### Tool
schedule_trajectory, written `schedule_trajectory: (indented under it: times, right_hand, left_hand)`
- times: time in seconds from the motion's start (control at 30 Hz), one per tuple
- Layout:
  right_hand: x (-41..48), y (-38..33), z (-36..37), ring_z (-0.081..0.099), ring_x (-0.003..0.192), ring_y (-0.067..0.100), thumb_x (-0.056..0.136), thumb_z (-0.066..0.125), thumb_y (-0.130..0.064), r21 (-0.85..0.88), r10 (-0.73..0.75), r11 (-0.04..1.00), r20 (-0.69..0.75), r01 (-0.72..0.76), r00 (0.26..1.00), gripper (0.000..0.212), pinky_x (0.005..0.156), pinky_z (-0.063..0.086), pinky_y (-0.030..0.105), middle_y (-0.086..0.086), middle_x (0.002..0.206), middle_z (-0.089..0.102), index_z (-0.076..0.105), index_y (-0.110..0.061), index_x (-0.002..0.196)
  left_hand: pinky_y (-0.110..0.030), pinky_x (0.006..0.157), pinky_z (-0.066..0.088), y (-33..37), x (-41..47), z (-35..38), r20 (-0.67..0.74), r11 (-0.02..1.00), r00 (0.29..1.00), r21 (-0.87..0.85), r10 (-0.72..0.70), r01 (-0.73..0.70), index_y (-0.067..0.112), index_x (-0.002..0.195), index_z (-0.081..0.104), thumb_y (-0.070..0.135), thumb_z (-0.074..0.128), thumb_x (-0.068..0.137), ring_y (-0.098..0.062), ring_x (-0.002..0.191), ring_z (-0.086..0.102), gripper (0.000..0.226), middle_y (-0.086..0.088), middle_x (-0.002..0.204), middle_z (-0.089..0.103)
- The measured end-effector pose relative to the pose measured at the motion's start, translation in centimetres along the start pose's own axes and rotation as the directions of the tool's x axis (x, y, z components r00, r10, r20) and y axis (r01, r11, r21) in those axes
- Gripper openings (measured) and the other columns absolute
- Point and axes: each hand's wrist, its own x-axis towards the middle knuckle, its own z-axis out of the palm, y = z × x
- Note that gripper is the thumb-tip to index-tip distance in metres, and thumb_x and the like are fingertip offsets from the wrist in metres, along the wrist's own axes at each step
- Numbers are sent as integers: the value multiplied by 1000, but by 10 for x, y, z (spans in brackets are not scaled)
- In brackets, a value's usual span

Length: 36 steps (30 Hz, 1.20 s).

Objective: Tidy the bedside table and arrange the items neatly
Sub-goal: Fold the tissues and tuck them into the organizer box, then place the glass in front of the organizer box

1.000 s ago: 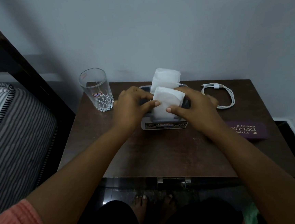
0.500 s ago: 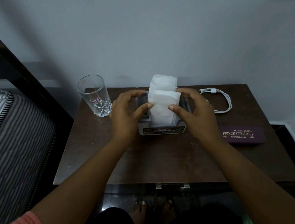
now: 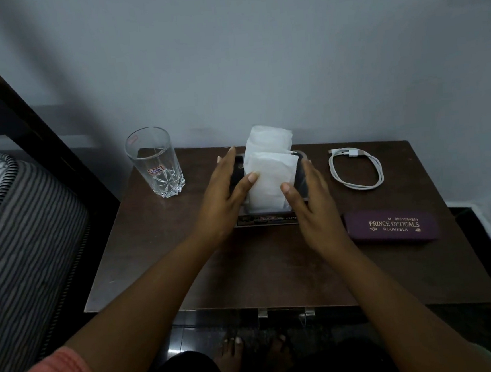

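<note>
On the brown bedside table (image 3: 275, 272) stands a dark tissue holder (image 3: 266, 220) with two folded white tissues upright in it, one in front (image 3: 270, 180) and one behind (image 3: 268, 139). My left hand (image 3: 224, 193) lies along the holder's left side with straight fingers, its thumb touching the front tissue. My right hand (image 3: 311, 201) lies along the right side in the same way, thumb against the tissue's lower right edge. Neither hand grips anything.
A clear drinking glass (image 3: 154, 164) stands at the back left of the table. A coiled white cable (image 3: 355, 168) lies at the back right, a purple spectacle case (image 3: 390, 226) in front of it. A striped mattress (image 3: 18, 220) and dark bed frame (image 3: 24, 116) border the left.
Both hands have let go of the front tissue's top; their curled fingers straightened and moved out to the holder's two sides. The tissue stays upright.
</note>
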Motion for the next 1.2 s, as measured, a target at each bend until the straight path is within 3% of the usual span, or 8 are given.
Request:
schedule_trajectory:
  times: [0.2,0.37,0.57,0.7,0.87,0.97,1.07,1.2]
  right_hand:
    - [17,3,6,27,140,18,88,45,-46,-14,-36,999,-30,35,999,71,112,30,45,8,152,28,22,-13,147]
    - [42,8,15,30,138,19,85,40,-58,-27,-40,999,-34,39,999,75,110,33,46,8,149,33,26,-15,145]
    - [67,10,19,30,139,17,86,38,-57,-45,-44,998,-44,42,998,74,110,33,45,7,150,32,25,-16,145]
    - [73,11,20,28,140,16,87,40,-53,-44,-52,998,-48,50,998,71,112,31,44,5,151,30,24,-17,146]
    - [73,5,18,27,140,18,86,41,-58,-47,-31,998,-30,29,999,74,112,30,45,7,150,31,26,-17,145]
    - [65,-6,11,15,143,13,91,41,-54,-39,14,999,-80,-17,997,72,116,12,26,6,156,18,18,-16,148]
    - [40,-25,9,9,134,-6,91,36,-53,27,18,1000,-189,-14,982,73,99,6,-5,-1,157,11,11,-16,149]
    - [-1,-49,27,18,138,-3,91,35,-48,58,-93,992,-251,111,963,66,104,13,0,-4,154,22,20,-17,147]
  left_hand:
    - [-19,112,14,3,13,-3,-26,1000,1000,5,-3,3,16,148,25,31,49,95,-12,147,10,60,-2,156,26]
    - [-43,117,25,-2,37,-10,-30,1000,999,-15,-16,16,14,148,26,33,50,95,-17,145,19,62,-5,155,28]
    - [-41,114,32,-6,64,-14,17,999,1000,-52,-12,13,16,148,27,48,51,88,-16,142,29,72,-3,152,34]
    - [-38,112,35,-8,73,-12,22,998,1000,-63,14,-13,14,147,29,37,50,94,-15,137,35,61,-3,147,38]
    - [-38,120,13,-6,76,-15,56,1000,998,-6,-21,21,17,149,24,51,47,90,-19,147,14,72,-3,156,27]
    - [-23,116,7,3,60,-16,-49,1000,998,1,-27,27,16,149,21,34,46,96,-12,147,5,61,1,158,19]
    - [-12,109,13,3,30,-21,-165,998,986,-60,-39,30,22,148,26,38,46,94,-6,145,12,60,6,156,23]
    - [-11,107,32,-8,-26,-34,-322,991,947,-133,-9,-35,25,135,48,42,50,91,-4,135,39,47,9,142,47]
